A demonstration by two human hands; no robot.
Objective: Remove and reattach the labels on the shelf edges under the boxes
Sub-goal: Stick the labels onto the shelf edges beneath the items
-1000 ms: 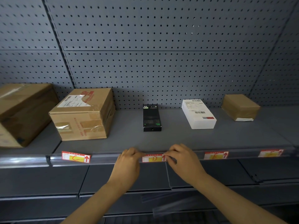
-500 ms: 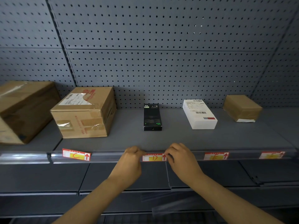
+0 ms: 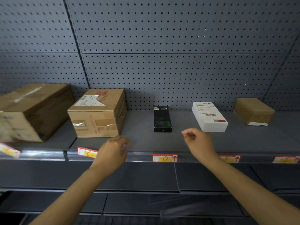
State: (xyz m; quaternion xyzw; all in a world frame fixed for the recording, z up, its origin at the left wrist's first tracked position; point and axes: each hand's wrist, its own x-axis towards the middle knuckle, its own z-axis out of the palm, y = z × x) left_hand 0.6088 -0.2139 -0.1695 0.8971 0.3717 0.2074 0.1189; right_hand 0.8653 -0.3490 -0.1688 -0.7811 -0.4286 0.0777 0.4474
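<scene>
Red-and-yellow label D [image 3: 164, 158] sits in the clear rail on the shelf edge [image 3: 141, 157], below the black box [image 3: 162, 119]. Label C [image 3: 86, 153] is under the taped cardboard box [image 3: 97, 114], partly covered by my left hand [image 3: 113, 151]. My right hand [image 3: 198, 142] is raised above the shelf with thumb and fingers pinched. A faint clear strip [image 3: 177, 132] seems to run between both hands, above label D. Label E [image 3: 230, 159] shows behind my right forearm, and another label [image 3: 285, 159] sits at the far right.
A large brown box [image 3: 32, 111] stands at the far left with a blurred label [image 3: 9, 151] below it. A white box [image 3: 209, 117] and a small brown parcel [image 3: 253, 111] stand to the right. Pegboard backs the shelf. Clear strips [image 3: 186, 207] lie on the lower shelf.
Both hands left label D and moved apart and upward, the left toward label C, the right above the shelf. Label D stays in the rail. The view shifted slightly.
</scene>
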